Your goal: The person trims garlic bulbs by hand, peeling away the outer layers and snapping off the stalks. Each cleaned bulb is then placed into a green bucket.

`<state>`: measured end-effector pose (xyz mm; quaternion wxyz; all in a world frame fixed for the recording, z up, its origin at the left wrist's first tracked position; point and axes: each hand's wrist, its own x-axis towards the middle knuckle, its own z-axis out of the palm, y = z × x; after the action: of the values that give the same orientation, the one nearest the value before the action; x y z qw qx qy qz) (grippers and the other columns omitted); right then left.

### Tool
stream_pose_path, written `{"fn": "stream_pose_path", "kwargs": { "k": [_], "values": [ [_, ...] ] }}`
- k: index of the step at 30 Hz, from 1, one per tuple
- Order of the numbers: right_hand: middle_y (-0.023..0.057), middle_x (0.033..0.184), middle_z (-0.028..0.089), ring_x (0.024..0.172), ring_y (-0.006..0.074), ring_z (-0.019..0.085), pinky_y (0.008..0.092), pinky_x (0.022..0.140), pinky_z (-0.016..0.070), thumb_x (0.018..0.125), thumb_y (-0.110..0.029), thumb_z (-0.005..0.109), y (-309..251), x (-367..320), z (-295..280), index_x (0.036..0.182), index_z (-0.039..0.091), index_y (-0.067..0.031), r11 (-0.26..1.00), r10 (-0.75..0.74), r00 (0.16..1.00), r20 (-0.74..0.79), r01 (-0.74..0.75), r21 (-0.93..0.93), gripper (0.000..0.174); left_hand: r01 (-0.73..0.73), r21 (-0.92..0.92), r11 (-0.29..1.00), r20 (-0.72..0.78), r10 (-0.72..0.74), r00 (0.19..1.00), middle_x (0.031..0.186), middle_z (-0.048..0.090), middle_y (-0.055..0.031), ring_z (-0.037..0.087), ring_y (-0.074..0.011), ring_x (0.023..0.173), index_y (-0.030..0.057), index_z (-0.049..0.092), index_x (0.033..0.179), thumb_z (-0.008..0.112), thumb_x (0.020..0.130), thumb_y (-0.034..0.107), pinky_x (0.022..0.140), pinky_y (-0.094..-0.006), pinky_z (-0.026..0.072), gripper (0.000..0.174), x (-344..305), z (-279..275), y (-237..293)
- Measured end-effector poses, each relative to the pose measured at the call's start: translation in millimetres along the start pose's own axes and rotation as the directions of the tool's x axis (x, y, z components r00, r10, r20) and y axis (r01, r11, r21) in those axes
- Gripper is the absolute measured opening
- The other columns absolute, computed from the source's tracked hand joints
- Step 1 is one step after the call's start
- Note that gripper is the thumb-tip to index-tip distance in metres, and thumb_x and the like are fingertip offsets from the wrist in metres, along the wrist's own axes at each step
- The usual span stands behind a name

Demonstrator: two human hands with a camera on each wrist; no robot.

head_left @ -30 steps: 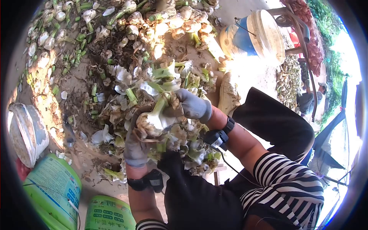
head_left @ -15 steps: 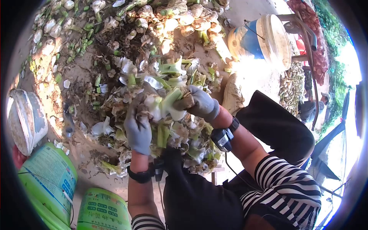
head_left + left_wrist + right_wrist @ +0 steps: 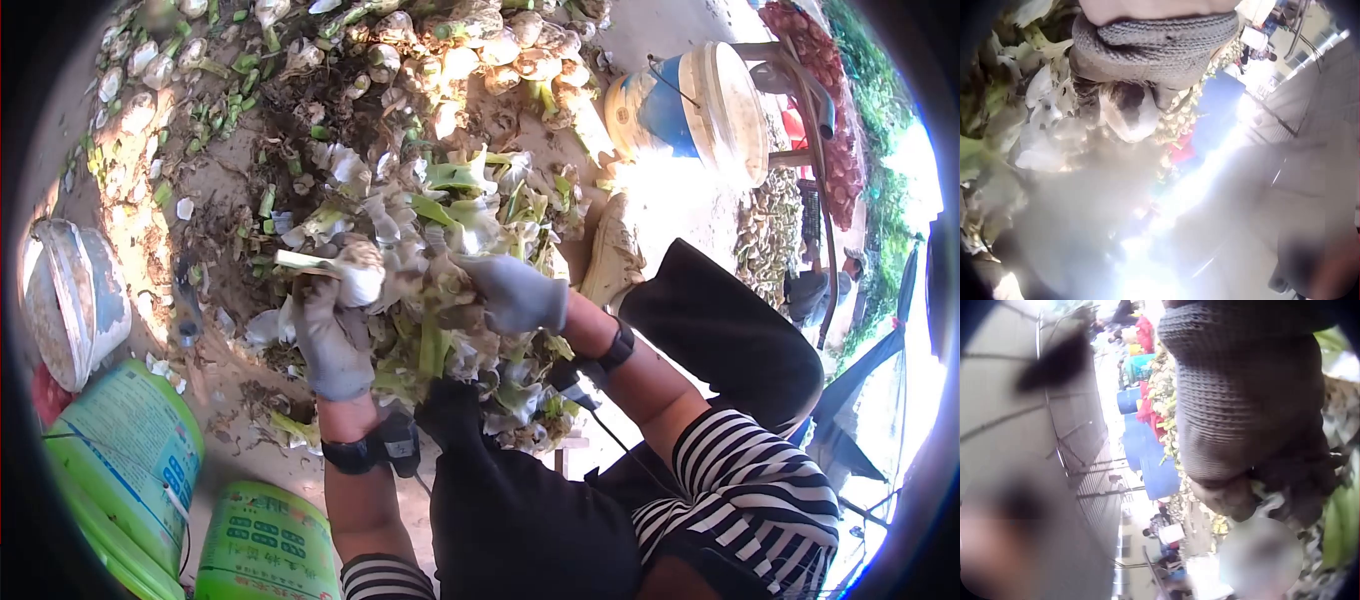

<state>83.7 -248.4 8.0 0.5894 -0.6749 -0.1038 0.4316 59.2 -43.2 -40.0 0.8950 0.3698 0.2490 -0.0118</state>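
Note:
In the head view, my gloved left hand (image 3: pixel 335 345) grips a garlic bulb (image 3: pixel 361 284), whose short cut stem (image 3: pixel 304 263) points left. The left wrist view shows that bulb (image 3: pixel 1127 115) white with brown dirt, below the glove (image 3: pixel 1154 53). My gloved right hand (image 3: pixel 518 292) is to the right, over the husk pile, its fingers curled round blurred loose leaves (image 3: pixel 448 278). From the right wrist, the glove (image 3: pixel 1235 400) looks dark and its fingertips are partly hidden. A gap separates the two hands.
A pile of peeled husks (image 3: pixel 510 385) lies beneath the hands. Unpeeled garlic (image 3: pixel 500 50) lies beyond. A blue and white bucket (image 3: pixel 690 110) stands at upper right, a dirty pail (image 3: pixel 80 300) at left, and green containers (image 3: pixel 265 540) at lower left.
The hands have moved apart, with the left drawn leftward holding the bulb. The bulb now shows whiter and its stem points left; earlier a thick leafy stalk stretched between both hands.

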Motion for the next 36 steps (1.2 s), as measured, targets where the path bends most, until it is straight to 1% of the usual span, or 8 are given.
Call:
{"fn": "stream_pose_path", "kwargs": {
  "k": [2,12,20,22,23,24,26,36],
  "values": [
    [0.0157,0.076,0.060,0.072,0.0328,0.060,0.0378,0.063,0.0476,0.075,-0.034,0.065,-5.6,8.5,1.2,0.096,0.057,-0.0042,0.699,-0.132,0.968,-0.214,-0.062,-0.712,0.037,-0.126,0.098,0.987,-0.006,0.127,0.992,0.110,0.054,-0.0108,0.056,-0.0204,0.098,0.0026,0.040,0.122,0.055,0.085,0.019,0.084,-0.0337,0.0487,0.043,2.5,-22.5,-25.2],
    [0.0131,0.062,0.059,0.060,0.0330,0.058,0.0382,0.056,0.0462,0.069,-0.021,0.063,-8.0,41.7,3.3,0.076,0.059,-0.0042,0.742,-0.247,0.967,-0.066,0.145,-0.655,0.019,-0.054,0.185,0.981,0.244,0.007,0.970,0.113,0.053,-0.0139,0.053,-0.0228,0.102,0.0021,0.051,0.109,0.065,0.077,0.024,0.091,-0.0362,0.0413,0.041,-23.7,-2.2,17.0],
    [0.0127,0.109,0.056,0.096,0.0201,0.057,0.0309,0.087,0.0467,0.076,-0.007,0.066,20.1,15.0,-5.0,0.118,0.048,-0.0025,0.613,-0.742,0.639,-0.205,0.769,0.178,0.046,0.108,-0.451,0.886,0.104,-0.067,0.992,0.110,0.054,-0.0170,0.053,-0.0282,0.103,-0.0017,0.051,0.108,0.052,0.085,0.016,0.094,-0.0426,0.0420,0.029,-10.9,-19.2,-3.0],
    [0.0144,0.111,0.055,0.095,0.0203,0.059,0.0288,0.084,0.0487,0.078,-0.001,0.061,-8.8,-17.3,-2.7,0.118,0.048,0.0007,0.817,-0.069,0.957,-0.281,0.216,0.535,0.042,-0.020,-0.332,0.943,-0.080,-0.007,0.997,0.114,0.053,-0.0187,0.052,-0.0289,0.108,-0.0022,0.049,0.114,0.045,0.089,0.015,0.094,-0.0438,0.0422,0.031,-6.0,-36.8,-2.1],
    [0.0137,0.111,0.057,0.094,0.0204,0.060,0.0285,0.081,0.0498,0.079,0.002,0.059,-6.9,-2.3,-12.8,0.120,0.046,0.0017,0.512,-0.446,0.889,-0.102,0.347,0.786,0.043,-0.003,-0.506,0.863,-0.010,-0.003,1.000,0.116,0.052,-0.0193,0.051,-0.0292,0.109,-0.0027,0.047,0.118,0.045,0.089,0.013,0.092,-0.0439,0.0441,0.033,-7.5,-34.5,2.1],
    [0.0088,0.098,0.061,0.085,0.0134,0.058,0.0271,0.073,0.0485,0.081,-0.002,0.055,-11.3,-5.4,-20.5,0.107,0.055,0.0005,0.937,-0.100,0.991,-0.094,0.125,0.327,0.027,0.002,-0.506,0.863,-0.006,-0.007,1.000,0.116,0.052,-0.0193,0.051,-0.0292,0.109,-0.0027,0.047,0.118,0.045,0.089,0.013,0.092,-0.0439,0.0441,0.033,-9.1,-29.4,4.7],
    [0.0073,0.091,0.063,0.080,0.0132,0.059,0.0273,0.071,0.0479,0.080,-0.002,0.055,-13.9,5.2,-15.1,0.105,0.057,-0.0015,0.964,0.117,0.990,-0.085,-0.093,0.248,0.025,0.046,-0.301,0.952,0.099,-0.017,0.995,0.114,0.054,-0.0186,0.052,-0.0288,0.108,-0.0029,0.047,0.117,0.050,0.086,0.013,0.091,-0.0437,0.0451,0.034,-12.4,-16.4,7.9],
    [0.0176,0.070,0.060,0.061,0.0312,0.057,0.0328,0.059,0.0478,0.076,-0.031,0.065,-18.9,41.1,11.2,0.090,0.062,-0.0034,0.734,-0.237,0.961,-0.143,0.080,-0.675,0.031,-0.083,0.124,0.989,0.187,0.059,0.981,0.105,0.055,-0.0137,0.056,-0.0244,0.096,-0.0018,0.047,0.114,0.062,0.078,0.023,0.086,-0.0385,0.0465,0.046,-22.0,-6.6,11.1]
  ]
}}
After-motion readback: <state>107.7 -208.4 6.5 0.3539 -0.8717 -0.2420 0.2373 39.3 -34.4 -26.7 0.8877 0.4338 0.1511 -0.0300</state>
